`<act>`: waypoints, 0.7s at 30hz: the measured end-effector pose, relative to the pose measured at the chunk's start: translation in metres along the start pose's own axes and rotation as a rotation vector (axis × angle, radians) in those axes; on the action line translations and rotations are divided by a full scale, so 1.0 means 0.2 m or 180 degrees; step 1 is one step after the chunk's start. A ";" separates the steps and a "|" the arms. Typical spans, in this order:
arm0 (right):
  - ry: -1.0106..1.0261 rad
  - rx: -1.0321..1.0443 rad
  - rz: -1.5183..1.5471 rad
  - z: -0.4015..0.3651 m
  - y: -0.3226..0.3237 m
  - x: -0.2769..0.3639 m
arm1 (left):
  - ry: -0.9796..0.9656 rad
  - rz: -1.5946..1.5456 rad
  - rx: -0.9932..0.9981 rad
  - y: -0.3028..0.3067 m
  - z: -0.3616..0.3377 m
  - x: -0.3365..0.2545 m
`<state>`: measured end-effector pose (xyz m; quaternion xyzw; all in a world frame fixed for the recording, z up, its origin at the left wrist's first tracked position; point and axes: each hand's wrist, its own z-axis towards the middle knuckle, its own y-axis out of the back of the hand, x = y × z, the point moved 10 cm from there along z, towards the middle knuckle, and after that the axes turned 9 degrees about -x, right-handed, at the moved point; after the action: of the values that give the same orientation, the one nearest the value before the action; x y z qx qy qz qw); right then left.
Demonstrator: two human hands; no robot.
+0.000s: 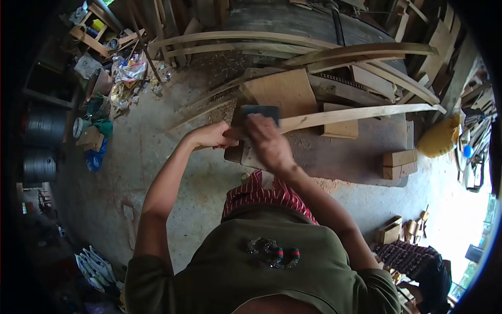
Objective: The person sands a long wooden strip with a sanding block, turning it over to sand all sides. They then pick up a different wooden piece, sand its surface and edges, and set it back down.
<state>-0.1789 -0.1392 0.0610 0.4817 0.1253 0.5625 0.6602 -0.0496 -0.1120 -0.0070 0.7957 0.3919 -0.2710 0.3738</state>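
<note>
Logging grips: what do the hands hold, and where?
A dark block on the wooden strip: right hand over its top, left hand at its left end.

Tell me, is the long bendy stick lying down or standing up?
Lying down. The long curved strip lies along the workbench, and its near end meets the dark block under the right hand.

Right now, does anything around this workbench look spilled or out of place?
Only workshop mess: sawdust lies spilled on the floor at the workbench edge, shavings are heaped just beyond the left hand, and litter is strewn over the floor at far left.
</note>
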 end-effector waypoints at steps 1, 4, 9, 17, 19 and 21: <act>0.0222 0.0088 0.0214 0.01 -0.04 0.12 | 0.0008 -0.0005 0.0046 -0.01 0.00 0.01; -0.0098 0.0246 -0.0051 0.01 0.06 -0.04 | -0.0120 0.0629 -0.0504 0.09 -0.01 0.01; -0.0979 -0.0734 -0.1223 -0.25 0.60 -0.78 | -0.0180 0.0750 -0.0943 0.11 -0.07 0.07; -0.0282 -0.0424 -0.0388 -0.10 0.27 -0.25 | -0.0745 0.1549 -0.2072 0.20 -0.27 0.05; -0.0663 -0.0259 -0.0265 -0.08 0.32 -0.33 | -0.0546 0.1768 -0.2097 0.24 -0.37 0.18; -0.0769 -0.0593 -0.0892 -0.15 0.49 -0.54 | -0.0388 0.1788 -0.2392 0.31 -0.49 0.28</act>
<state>-0.2981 -0.2272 0.0819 0.4604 0.0584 0.4125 0.7839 0.0446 -0.0343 0.0330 0.6632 0.2097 -0.0450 0.7170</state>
